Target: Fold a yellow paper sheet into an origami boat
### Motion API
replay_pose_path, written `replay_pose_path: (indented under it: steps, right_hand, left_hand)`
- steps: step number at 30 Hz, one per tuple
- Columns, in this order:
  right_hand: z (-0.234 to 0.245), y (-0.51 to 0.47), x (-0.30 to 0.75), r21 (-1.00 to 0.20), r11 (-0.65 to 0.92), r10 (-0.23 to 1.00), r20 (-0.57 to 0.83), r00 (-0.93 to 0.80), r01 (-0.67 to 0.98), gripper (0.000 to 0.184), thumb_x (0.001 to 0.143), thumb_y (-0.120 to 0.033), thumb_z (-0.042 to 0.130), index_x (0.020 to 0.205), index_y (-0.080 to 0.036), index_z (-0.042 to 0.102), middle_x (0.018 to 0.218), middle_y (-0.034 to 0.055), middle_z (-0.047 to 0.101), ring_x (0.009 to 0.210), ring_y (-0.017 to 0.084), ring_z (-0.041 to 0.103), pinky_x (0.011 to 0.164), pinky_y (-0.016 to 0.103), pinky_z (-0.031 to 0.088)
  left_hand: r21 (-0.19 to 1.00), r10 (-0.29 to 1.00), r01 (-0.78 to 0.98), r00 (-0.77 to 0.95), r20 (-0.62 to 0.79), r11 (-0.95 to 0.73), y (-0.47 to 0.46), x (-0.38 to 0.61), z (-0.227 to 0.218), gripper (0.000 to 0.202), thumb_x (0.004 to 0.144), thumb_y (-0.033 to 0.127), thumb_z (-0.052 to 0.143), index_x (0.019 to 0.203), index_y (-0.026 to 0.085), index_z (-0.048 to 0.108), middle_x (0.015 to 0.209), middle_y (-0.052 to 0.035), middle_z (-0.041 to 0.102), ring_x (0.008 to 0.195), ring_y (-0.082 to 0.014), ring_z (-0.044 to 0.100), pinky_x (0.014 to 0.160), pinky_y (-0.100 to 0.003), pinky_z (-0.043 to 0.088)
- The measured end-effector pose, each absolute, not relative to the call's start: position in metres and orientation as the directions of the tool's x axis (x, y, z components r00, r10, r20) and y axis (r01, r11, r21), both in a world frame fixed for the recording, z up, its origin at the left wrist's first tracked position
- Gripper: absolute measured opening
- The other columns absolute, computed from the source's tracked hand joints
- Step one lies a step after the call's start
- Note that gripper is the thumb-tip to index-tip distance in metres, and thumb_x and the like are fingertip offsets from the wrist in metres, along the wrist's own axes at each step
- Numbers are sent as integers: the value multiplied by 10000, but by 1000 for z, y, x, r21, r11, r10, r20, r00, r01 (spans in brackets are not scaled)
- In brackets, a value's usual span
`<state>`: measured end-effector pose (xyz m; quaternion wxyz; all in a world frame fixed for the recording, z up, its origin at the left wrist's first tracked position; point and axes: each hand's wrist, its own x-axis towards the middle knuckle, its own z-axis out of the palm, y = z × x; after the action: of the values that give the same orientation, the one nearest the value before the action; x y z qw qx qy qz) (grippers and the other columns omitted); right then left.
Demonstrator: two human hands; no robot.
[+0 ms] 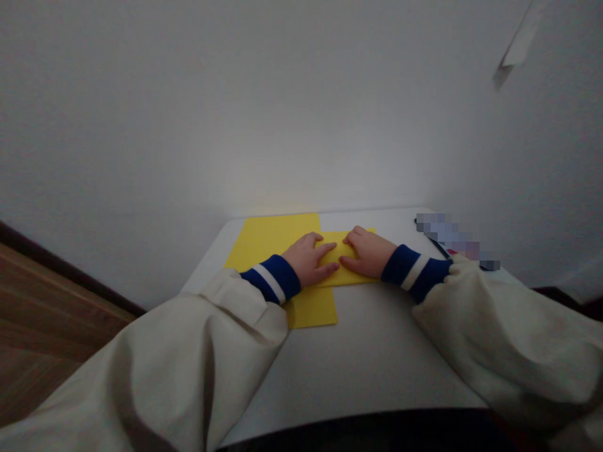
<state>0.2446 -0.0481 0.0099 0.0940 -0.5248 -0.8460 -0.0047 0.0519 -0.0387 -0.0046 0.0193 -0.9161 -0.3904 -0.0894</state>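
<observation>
- The left hand is reached in from the desk's near left side, palm down, its forearm slanted toward the far edge; its fingers are fanned, the forefinger pointed toward the right edge and the thumb laid out nearer the front edge.
- The grip of the left hand is held apart: a gap is seen between thumb and forefinger, and the smaller yellow piece is touched from above.
- The right hand is brought in from the right edge, turned inward, its fingers gently bent and its thumb stretched toward the left hand.
- The grip of the right hand is likewise parted, with thumb and fingertips rested on the smaller yellow piece.
- The fingertips of both hands are set near one another, with a narrow gap left between.
- The smaller yellow piece is placed about midway between the left and right edges of the desk, partly over the larger yellow sheet; whether the two are joined cannot be told.
- The larger yellow sheet is spread from near the far left corner toward the middle.
- A pixelated object is laid along the right edge, by the far right corner.
- Both wrists are circled by blue cuffs with a white stripe.
</observation>
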Motion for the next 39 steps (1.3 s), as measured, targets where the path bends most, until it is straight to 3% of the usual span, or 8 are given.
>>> replay_pose_path:
  steps: [4, 9, 13, 19, 26, 39]
  right_hand:
    - [9, -50, 244, -47, 467, 875, 167, -454, 883, 661, 682, -636, 550, 988, -51, 586, 993, 183, 557, 940, 276, 552, 851, 370, 440]
    - [9, -51, 246, -28, 495, 857, 177, -483, 868, 779, 603, -731, 555, 997, -60, 591, 980, 177, 555, 905, 271, 557, 861, 378, 441]
    - [11, -53, 246, -26, 512, 849, 162, -502, 858, 815, 574, -728, 583, 1012, -40, 586, 1003, 187, 549, 897, 272, 557, 864, 374, 445]
    - [12, -53, 250, -56, 540, 838, 130, -530, 840, 879, 551, -744, 588, 1074, -37, 567, 1025, 189, 543, 944, 281, 553, 882, 386, 441]
    - [6, -53, 262, -55, 540, 840, 99, -534, 840, 987, 577, -786, 513, 1291, -108, 452, 1258, 178, 447, 976, 294, 570, 839, 427, 468]
    - [-6, -44, 281, -159, 480, 874, -6, -487, 863, 1035, 527, -737, 605, 1363, -168, 383, 1405, 151, 318, 1147, 315, 491, 973, 427, 403]
  left_hand:
    - [14, 739, 742, 666, 99, -670, -38, 54, -6, 789, 770, 686, 405, 1367, 173, 351, 1452, -155, 277, 1330, -355, 225, 1040, -562, 208]
    - [13, 744, 745, 667, 40, -667, -41, 55, -1, 937, 694, 781, 382, 1384, 151, 313, 1478, -171, 206, 1360, -353, 146, 1047, -591, 160]
    - [10, 749, 749, 662, 33, -662, -42, 55, 0, 1026, 623, 820, 418, 1391, 151, 296, 1478, -173, 204, 1361, -352, 141, 1052, -585, 154]
    - [5, 736, 737, 676, 26, -676, -40, 53, -4, 1047, 625, 841, 369, 1412, 161, 251, 1485, -176, 178, 1362, -352, 137, 1051, -583, 141]
    - [6, 758, 758, 653, 12, -653, -36, 48, -7, 1061, 613, 859, 339, 1428, 193, 208, 1498, -131, 160, 1365, -367, 92, 1041, -621, 90]
    - [-39, 790, 791, 605, -99, -610, -25, 24, -7, 1091, 598, 833, 425, 1441, 191, 167, 1498, -154, 141, 1359, -395, 77, 1056, -582, 110]
